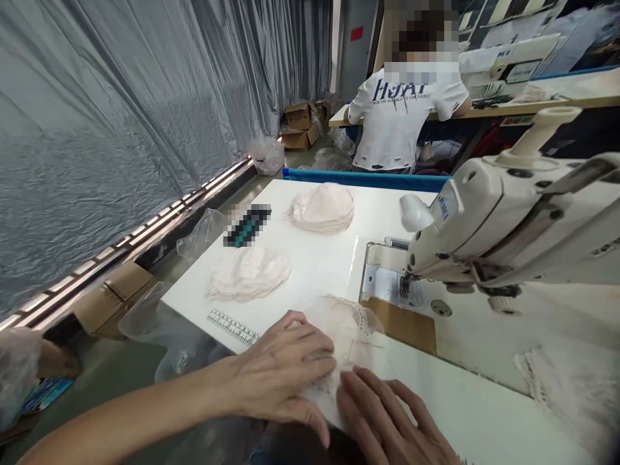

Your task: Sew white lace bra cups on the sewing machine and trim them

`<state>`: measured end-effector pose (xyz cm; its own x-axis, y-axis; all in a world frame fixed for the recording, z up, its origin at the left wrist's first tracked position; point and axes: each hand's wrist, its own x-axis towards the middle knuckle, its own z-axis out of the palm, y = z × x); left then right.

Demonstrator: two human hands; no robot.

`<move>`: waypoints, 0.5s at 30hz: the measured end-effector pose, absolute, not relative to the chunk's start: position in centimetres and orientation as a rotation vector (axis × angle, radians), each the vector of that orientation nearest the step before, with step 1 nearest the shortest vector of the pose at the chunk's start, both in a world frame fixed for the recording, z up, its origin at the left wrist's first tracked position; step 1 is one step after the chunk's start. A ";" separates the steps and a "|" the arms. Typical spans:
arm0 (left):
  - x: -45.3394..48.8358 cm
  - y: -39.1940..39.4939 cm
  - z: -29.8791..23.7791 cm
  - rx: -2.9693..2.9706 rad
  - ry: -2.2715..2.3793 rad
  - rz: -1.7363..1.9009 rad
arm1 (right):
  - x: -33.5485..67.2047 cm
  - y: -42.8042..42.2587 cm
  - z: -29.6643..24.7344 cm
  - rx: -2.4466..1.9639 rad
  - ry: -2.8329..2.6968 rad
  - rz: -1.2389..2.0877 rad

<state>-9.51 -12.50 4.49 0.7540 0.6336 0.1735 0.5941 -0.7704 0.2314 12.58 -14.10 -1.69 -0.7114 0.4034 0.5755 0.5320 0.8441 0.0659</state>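
A sheer, pale lace-edged fabric piece (356, 323) lies on the white sewing table near its front edge. My left hand (290, 358) rests on the fabric's left side, fingers stretched out and thumb apart. Over its near right part lies my right hand (382, 413), palm down with long, straight fingers. Neither hand grips the cloth; both press on it from above. Just right of the fabric is the sewing machine's needle and presser foot (405, 284), with no cloth visible under it.
Two stacks of pale fabric pieces, a nearer stack (252, 274) and a farther stack (323, 208), sit on the table (310, 258). The sewing machine (508, 219) fills the right. More lace fabric (576, 387) lies at right. A co-worker (402, 116) sits ahead. Cardboard boxes (113, 297) stand left.
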 end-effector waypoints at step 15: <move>-7.6 -21.2 3.6 1.398 0.903 0.292 | 14.6 -21.2 2.7 -1.235 -2.035 1.863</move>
<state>-7.61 -21.20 3.60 0.6473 0.6660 -0.3707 0.3227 0.2011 0.9249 14.63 -21.16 2.67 -0.6602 0.6211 -0.4223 0.4755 -0.0897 -0.8752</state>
